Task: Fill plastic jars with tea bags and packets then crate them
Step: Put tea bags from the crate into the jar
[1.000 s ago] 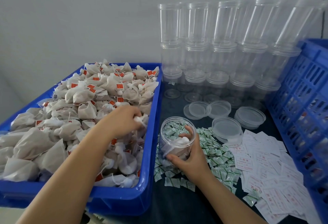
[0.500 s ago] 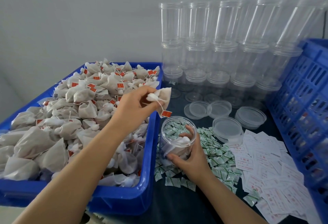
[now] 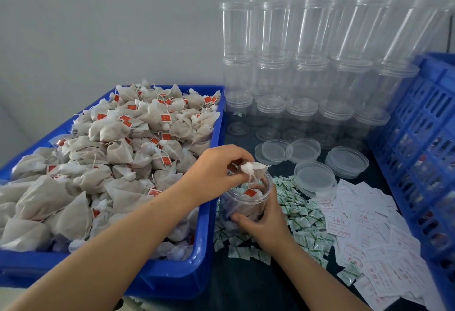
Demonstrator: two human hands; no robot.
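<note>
The tea bag [image 3: 253,170] hangs from my left hand [image 3: 216,175], pinched at its knotted white neck, its body over the mouth of the open jar [image 3: 246,202]. I judge it nearly weightless, soft and limp, so the bunched neck is the right place to hold; the thin gauze would likely crumple or snag if squeezed hard. Its string and red tag [image 3: 250,192] dangle below my grip, already inside the rim. My right hand [image 3: 263,219] wraps the jar's near wall from below and steadies it on the desk [image 3: 246,286]. The clear plastic looks light, smooth and a little springy, so a firm wrap low down should stop it tipping. Green packets [image 3: 295,202] lie scattered round that grip; white slips [image 3: 364,224] lie further right. Left of my pinch sits the blue bin [image 3: 204,236] heaped with bags. Beyond are loose lids [image 3: 315,177], stacked empty jars [image 3: 307,71] and a blue crate [image 3: 418,150].
</note>
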